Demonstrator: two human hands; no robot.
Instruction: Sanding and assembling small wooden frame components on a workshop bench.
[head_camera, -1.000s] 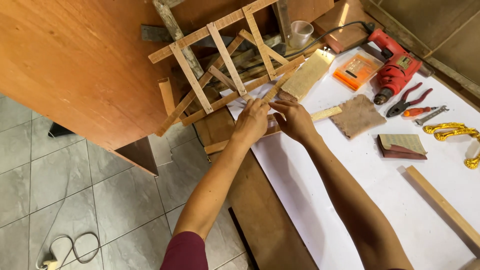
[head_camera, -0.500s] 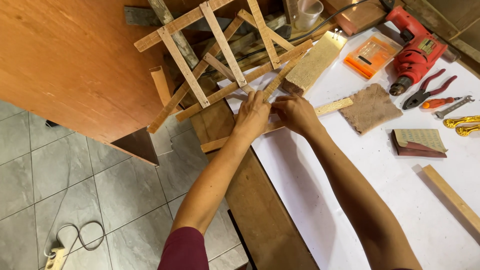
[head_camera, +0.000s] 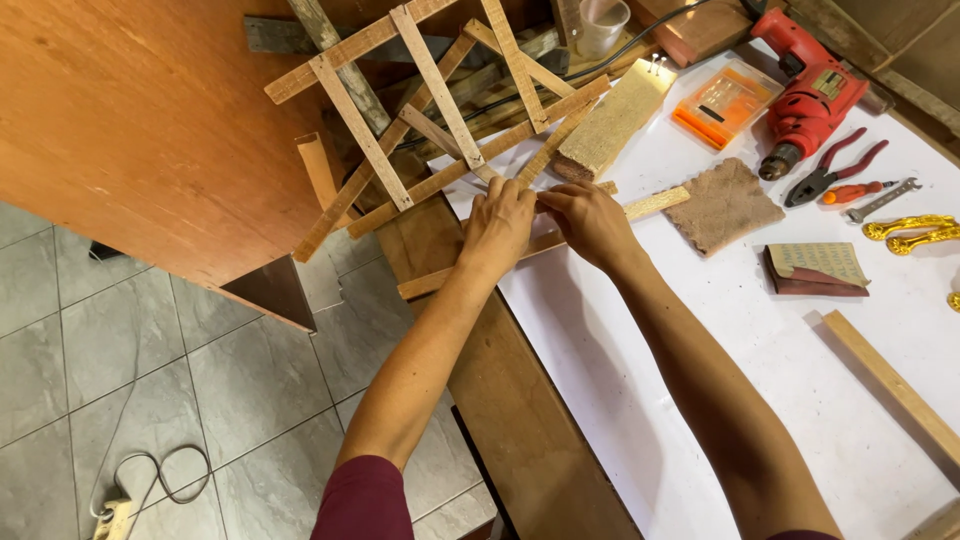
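Observation:
A lattice frame of thin wooden slats (head_camera: 430, 110) lies tilted over the near-left corner of the white-covered bench (head_camera: 700, 350). My left hand (head_camera: 497, 228) presses on the lower end of one slat at the frame's corner. My right hand (head_camera: 585, 220) sits beside it, fingers pinched on the same joint. Under both hands a long flat slat (head_camera: 655, 204) runs across the bench edge. A pale wooden block (head_camera: 612, 118) rests just beyond the hands.
A red power drill (head_camera: 812, 88), an orange case (head_camera: 722, 104), red pliers (head_camera: 835, 172), a screwdriver (head_camera: 855, 190), a spanner (head_camera: 885, 198), gold handles (head_camera: 915, 230), sandpaper sheets (head_camera: 722, 205), a folded sanding pad (head_camera: 818, 268), a loose batten (head_camera: 890, 385). Brown cabinet panel (head_camera: 130, 130) at left, power cord (head_camera: 150, 480) on tiles.
The view has shifted so the frame and tools sit higher and further right. Both hands stay together on the same joint of the lattice.

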